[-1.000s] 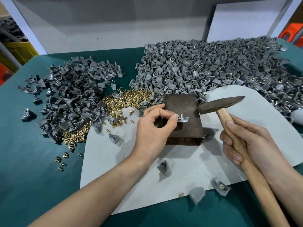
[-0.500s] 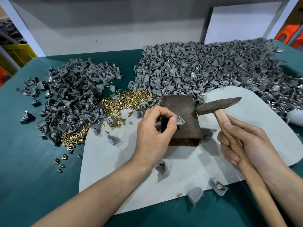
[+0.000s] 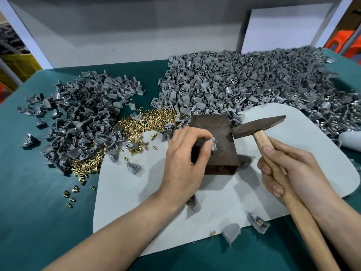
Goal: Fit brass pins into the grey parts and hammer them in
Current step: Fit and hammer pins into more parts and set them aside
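My left hand (image 3: pixel 184 160) pinches a small grey part (image 3: pixel 214 145) with a brass pin standing in it, holding it on top of the rusty steel block (image 3: pixel 218 133). My right hand (image 3: pixel 287 173) grips the wooden handle of a hammer (image 3: pixel 257 127). The hammer head hovers just right of the block, a little above its top and apart from the part. A heap of loose brass pins (image 3: pixel 144 126) lies left of the block. A pile of grey parts (image 3: pixel 82 122) spreads further left.
A much larger pile of grey parts (image 3: pixel 254 83), some showing brass pins, fills the back right. A white sheet (image 3: pixel 224 204) covers the green table (image 3: pixel 39 222) under the block. A few single grey parts (image 3: pixel 257 222) lie near the front edge of the sheet.
My left hand has drawn the grey part slightly back toward the block's left side. The hammer head has stayed hovering beside the block.
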Demonstrator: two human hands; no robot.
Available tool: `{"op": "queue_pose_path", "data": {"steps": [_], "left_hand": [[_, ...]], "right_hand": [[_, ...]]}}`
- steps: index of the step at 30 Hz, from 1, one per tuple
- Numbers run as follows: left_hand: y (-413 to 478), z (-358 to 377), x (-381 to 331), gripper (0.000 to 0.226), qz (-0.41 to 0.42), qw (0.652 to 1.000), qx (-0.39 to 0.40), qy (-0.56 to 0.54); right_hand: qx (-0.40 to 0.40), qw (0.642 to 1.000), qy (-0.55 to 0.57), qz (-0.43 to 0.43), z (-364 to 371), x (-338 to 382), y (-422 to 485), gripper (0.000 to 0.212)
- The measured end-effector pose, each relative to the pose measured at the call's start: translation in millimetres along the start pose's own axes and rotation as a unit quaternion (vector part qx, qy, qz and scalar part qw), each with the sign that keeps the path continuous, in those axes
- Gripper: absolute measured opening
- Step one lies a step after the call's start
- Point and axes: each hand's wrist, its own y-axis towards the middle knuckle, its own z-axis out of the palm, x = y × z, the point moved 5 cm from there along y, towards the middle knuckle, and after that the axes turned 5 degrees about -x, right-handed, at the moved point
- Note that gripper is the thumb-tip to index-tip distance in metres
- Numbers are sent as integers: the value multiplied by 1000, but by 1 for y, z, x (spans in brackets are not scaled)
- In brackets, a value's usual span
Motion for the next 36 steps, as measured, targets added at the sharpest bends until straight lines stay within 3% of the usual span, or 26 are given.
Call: {"op": "queue_pose_path", "data": {"steps": [5,10,18,23,30,36], "left_hand": [[1,1,3,8,-12,1000,8,-21],[1,0,6,6,-36,998,7,-47],[1,1,9,6,-47,996,7,-73],[1,2,12,3,-60,993,11,-103],[1,5,15,9,-92,986,17,-136],[1,6,15,9,-96,984,19,-152]], "right_hand": [[11,983,-167,-76,16,31,-18,25],[10,960,-264,-94,36,41,-27,27],[32,933,-346,-95,45,53,-30,20],[39,878,-456,-139,48,58,-29,16],[35,832,-532,-150,57,64,-29,13],[25,821,-551,-150,56,61,-27,16]]}}
